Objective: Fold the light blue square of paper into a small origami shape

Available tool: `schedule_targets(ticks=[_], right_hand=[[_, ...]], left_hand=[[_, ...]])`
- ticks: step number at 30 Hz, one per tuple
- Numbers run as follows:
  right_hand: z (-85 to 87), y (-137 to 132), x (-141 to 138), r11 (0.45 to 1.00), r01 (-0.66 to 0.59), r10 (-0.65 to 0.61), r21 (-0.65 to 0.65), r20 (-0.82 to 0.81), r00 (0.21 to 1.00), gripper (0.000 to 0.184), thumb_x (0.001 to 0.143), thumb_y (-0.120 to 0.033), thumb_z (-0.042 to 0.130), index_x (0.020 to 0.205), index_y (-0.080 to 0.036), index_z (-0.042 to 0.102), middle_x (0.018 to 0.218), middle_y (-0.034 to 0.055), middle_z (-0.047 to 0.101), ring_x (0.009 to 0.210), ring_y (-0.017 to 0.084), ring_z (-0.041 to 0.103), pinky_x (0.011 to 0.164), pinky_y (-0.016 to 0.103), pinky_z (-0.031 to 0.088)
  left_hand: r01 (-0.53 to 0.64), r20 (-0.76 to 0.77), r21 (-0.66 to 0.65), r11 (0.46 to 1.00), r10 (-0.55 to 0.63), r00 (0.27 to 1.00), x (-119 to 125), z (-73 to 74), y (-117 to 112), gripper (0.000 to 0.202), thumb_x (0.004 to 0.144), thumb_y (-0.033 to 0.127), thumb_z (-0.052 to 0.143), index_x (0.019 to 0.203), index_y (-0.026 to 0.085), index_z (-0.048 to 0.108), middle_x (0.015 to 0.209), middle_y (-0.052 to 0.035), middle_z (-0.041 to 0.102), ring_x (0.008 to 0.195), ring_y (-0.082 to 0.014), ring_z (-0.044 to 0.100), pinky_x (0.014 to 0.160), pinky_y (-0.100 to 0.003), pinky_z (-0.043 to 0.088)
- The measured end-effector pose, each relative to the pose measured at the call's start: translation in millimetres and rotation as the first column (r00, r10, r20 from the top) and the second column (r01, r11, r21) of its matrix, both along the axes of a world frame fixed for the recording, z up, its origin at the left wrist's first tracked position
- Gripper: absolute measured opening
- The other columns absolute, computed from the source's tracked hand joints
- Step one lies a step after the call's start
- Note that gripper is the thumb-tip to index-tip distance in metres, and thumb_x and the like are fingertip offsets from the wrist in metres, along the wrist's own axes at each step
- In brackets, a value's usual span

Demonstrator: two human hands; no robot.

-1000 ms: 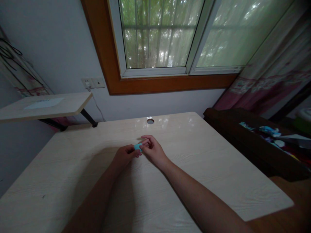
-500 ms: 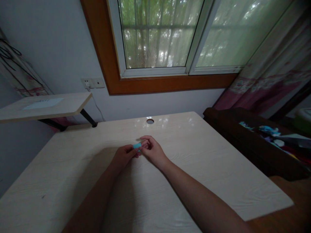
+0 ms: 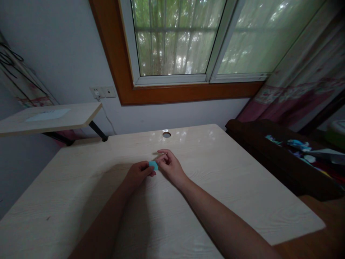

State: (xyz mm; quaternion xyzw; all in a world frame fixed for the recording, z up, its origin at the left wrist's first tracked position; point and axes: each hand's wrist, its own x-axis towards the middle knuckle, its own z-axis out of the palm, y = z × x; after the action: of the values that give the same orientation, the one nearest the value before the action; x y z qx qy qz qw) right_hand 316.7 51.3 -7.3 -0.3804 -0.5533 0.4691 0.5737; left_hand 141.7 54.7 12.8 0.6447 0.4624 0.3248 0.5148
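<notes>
A small turquoise piece of paper (image 3: 153, 165) is held just above the pale wood-grain table, near its middle. My left hand (image 3: 138, 173) pinches the left side of the paper between thumb and fingers. At the upper right edge of the paper is my right hand (image 3: 169, 164), its thumb and bent finger closed on or against that edge; the exact contact is too small to make out. One right finger stretches out above the others. Part of the paper is hidden behind my left fingertips.
The table (image 3: 229, 201) has a round cable hole (image 3: 166, 135) near its back edge. At the left, a raised shelf (image 3: 81, 111) on black legs bears a sheet of paper (image 3: 48, 114). A dark brown piece of furniture (image 3: 258, 154) with several things on it stands to the right.
More of the turquoise paper's face shows now, where it was a narrow band before. My right fingertips have shifted slightly up and away from its middle. My left hand has hardly moved.
</notes>
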Motion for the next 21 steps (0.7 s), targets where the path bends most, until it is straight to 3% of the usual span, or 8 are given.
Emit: schedule_targets(ticks=[7,17,21], right_hand=[[2.5,-0.2,1.0,0.999,-0.030,0.030,-0.027,0.022,0.999,0.036,0.079,-0.028,0.068,0.113,-0.022,0.057,0.081,0.0003,0.064,0.067,0.013,0.057,0.063,0.026,0.044],[1.1,-1.0,-1.7,0.999,-0.045,0.047,-0.016,0.078,0.996,0.035,0.076,-0.024,0.069,0.109,-0.022,0.059,0.078,-0.0013,0.062,0.068,0.013,0.057,0.064,0.026,0.045],[0.8,-0.6,-0.9,0.999,-0.022,0.025,-0.039,0.065,0.998,0.033,0.075,-0.023,0.070,0.107,-0.022,0.060,0.077,-0.0016,0.061,0.066,0.013,0.057,0.063,0.025,0.045]], left_hand=[[-0.055,0.019,0.036,0.998,0.054,0.998,1.8,4.9,-0.3,0.024,0.079,0.039,0.059,0.077,0.016,0.067,0.071,-0.0027,0.069,0.069,-0.0169,0.063,0.067,-0.026,0.047],[-0.142,-0.037,0.164,0.976,0.149,0.988,-1.4,-0.7,5.7,0.026,0.082,0.040,0.057,0.072,0.017,0.062,0.063,0.0013,0.060,0.062,-0.0131,0.055,0.060,-0.023,0.042],[-0.113,-0.063,0.164,0.980,0.125,0.990,-2.0,-4.0,5.1,0.027,0.079,0.044,0.062,0.077,0.017,0.063,0.066,0.0022,0.061,0.061,-0.0130,0.055,0.059,-0.023,0.041]])
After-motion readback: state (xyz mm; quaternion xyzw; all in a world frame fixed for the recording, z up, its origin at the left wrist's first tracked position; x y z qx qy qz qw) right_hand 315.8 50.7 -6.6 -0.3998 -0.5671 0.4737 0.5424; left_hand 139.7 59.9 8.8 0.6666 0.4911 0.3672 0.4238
